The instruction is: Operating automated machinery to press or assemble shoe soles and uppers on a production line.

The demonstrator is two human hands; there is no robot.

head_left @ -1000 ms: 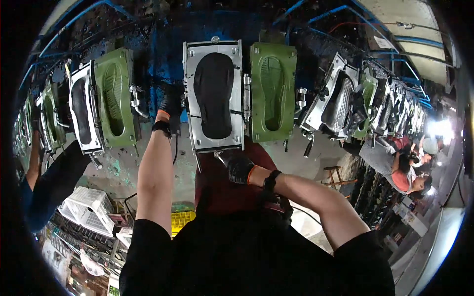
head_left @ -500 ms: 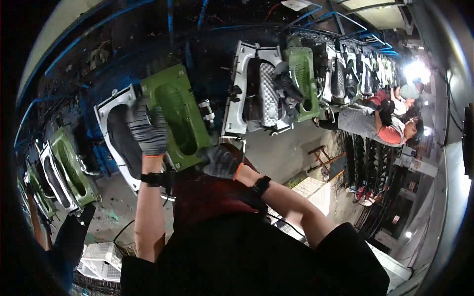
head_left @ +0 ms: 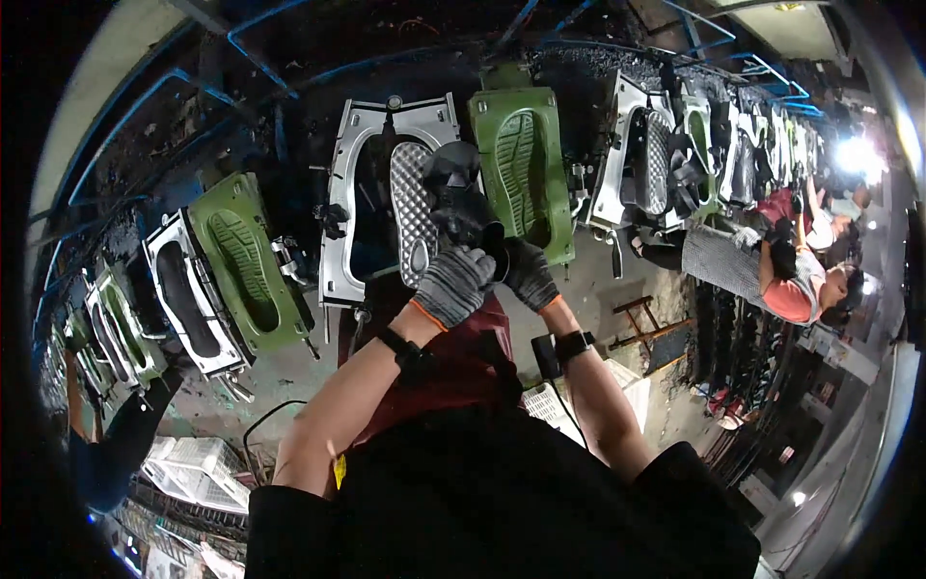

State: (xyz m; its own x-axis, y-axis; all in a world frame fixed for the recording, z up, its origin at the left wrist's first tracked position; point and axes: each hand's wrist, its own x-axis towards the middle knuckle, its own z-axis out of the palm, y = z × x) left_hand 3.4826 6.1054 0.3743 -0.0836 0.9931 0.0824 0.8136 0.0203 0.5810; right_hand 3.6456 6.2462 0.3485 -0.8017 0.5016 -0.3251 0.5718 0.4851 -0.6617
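Note:
In front of me lies an opened shoe-sole mould with a silver frame (head_left: pixel 338 207), a quilted silver insert (head_left: pixel 410 183) and a green half (head_left: pixel 482 121), whose sole-shaped hollow shows a ribbed tread. A black boot-shaped piece (head_left: pixel 453 198) rests over the insert's right side, its round open end toward me. My left hand (head_left: pixel 453 285), in a striped grey glove with an orange cuff, is closed on the near end of that piece. My right hand (head_left: pixel 529 275), gloved in darker grey, grips the same end from the right. Its fingertips are partly hidden.
A second mould with a green half (head_left: pixel 236 261) and a silver frame (head_left: pixel 183 299) stands to my left. More moulds (head_left: pixel 627 154) run off to the right, where a person (head_left: pixel 748 261) works. White crates (head_left: pixel 198 473) sit at lower left, and a brown rack (head_left: pixel 651 333) stands right.
Both hands have left the previous mould, which now appears farther left. They have come together on the black piece at the mould that was to the right.

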